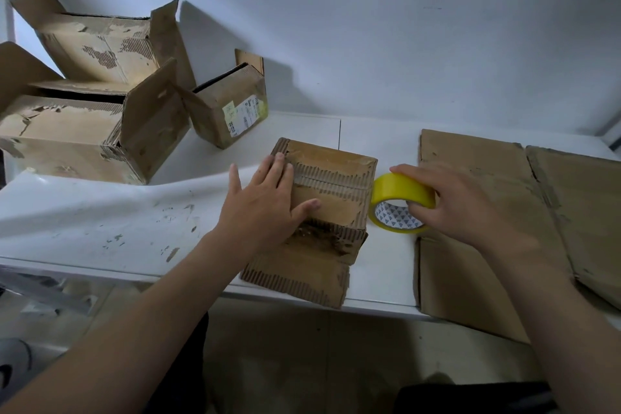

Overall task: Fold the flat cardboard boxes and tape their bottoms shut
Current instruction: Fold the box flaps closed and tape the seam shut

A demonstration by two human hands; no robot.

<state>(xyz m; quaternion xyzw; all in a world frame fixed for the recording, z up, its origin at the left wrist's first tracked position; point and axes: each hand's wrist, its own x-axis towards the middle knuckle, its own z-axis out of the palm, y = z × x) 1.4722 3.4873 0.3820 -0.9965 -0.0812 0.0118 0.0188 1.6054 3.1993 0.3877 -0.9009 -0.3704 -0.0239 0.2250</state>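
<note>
The right hand (460,202) grips the tape (400,188), which touches the box (332,212). The left hand (265,202) lies flat, pressing the box's flaps down at the table's (100,222) front edge. The torn cardboard looks light and soft, so press beside the seam.

The left hand (265,202) presses flat on the small box (322,212) on the counter (100,222). Just right of that box, the right hand (460,202) grips the yellow tape roll (400,193).
</note>
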